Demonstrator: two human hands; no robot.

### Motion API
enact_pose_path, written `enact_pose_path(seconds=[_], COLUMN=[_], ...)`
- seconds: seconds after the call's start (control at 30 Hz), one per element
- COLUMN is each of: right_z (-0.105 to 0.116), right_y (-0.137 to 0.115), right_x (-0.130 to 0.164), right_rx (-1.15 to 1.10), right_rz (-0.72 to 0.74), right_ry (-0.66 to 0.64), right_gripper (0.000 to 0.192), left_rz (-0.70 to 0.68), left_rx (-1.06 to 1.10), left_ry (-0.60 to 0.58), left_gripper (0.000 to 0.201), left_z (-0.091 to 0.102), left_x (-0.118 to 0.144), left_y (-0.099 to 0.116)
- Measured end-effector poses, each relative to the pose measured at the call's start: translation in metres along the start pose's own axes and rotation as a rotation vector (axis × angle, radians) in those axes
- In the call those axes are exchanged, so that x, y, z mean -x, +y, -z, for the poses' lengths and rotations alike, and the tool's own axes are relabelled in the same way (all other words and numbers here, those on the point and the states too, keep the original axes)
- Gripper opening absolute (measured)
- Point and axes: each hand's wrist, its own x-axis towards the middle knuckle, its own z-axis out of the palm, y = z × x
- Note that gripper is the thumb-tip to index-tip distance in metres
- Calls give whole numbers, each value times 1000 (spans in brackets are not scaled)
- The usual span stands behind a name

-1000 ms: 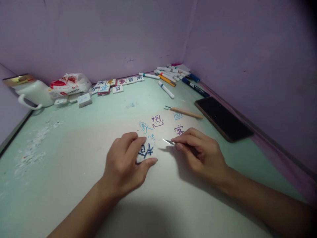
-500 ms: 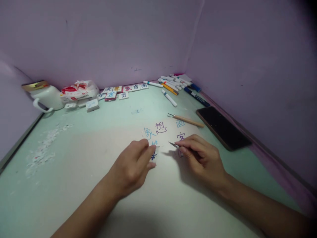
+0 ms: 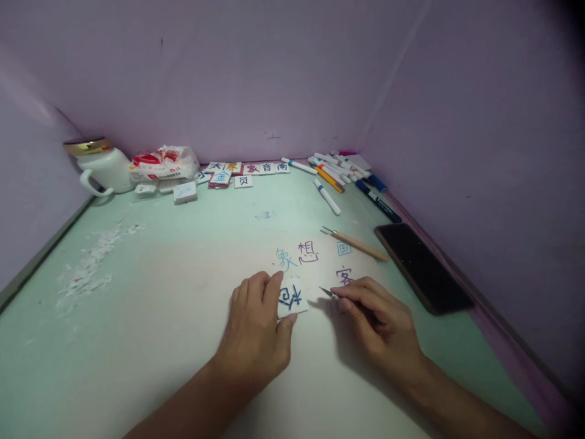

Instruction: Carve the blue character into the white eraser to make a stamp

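So the left hand (image 3: 256, 332) is pressing down a small white block (image 3: 292, 300) with a dark blue character drawn on it, fingers curled over its left edge and thumb tucked under the near side, right in the lower middle of the frame. The right hand (image 3: 377, 320) is pinched narrow around a thin carving knife (image 3: 329, 293), held like a pen, with the blade tip pointing left and sitting just beside the block's right edge, not quite touching as far as I can tell. Looks to me like the carving step: block steadied, blade lined up to cut around the strokes. I'd say the next cut needs the left hand to hold that block dead flat while the tip goes in shallow and away from the fingertips, since they're really close. Just above the hands there are characters inked straight onto the tabletop (image 3: 150, 305) in blue and purple. A second wooden-handled tool (image 3: 356, 244) lies to the upper right, with a dark phone (image 3: 423, 268) beside it. Markers (image 3: 333, 174) are piled in the far corner, finished tiles (image 3: 242, 171) line the back wall, a white mug (image 3: 103, 171) sits upper left, and white shavings (image 3: 91, 268) are scattered along the left.
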Motion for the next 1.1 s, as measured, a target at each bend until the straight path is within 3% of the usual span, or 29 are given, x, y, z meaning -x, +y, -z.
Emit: enact_pose_path(seconds=[0.13,0.23,0.33,0.47,0.6,0.7,0.87,1.1], right_z=[1,1,1,0,0,0,0,0], right_y=[1,1,1,1,2,2,1,1], right_x=[1,1,0,-1,-1,-1,0,-1], right_rx=[12,8,0,-3,9,18,23,13], right_rz=[-11,-14,-14,-11,16,25,26,27], right_ry=[-26,-33,-36,-45,-43,-42,-40,-54], right_gripper=[20,20,19,19,19,20,19,19], left_rz=[-136,-208,-136,-22,-206,-322,-162,117], left_rx=[138,244,194,80,253,373,317,312], left_ry=[-14,54,122,26,-79,-7,221,271], left_gripper=[48,52,46,48,50,57,53,40], left_z=[1,2,2,2,8,13,13,12], left_x=[-2,-6,-8,-8,-10,-12,-9,-7], left_y=[-10,-14,-10,-3,-13,-22,-22,-19])
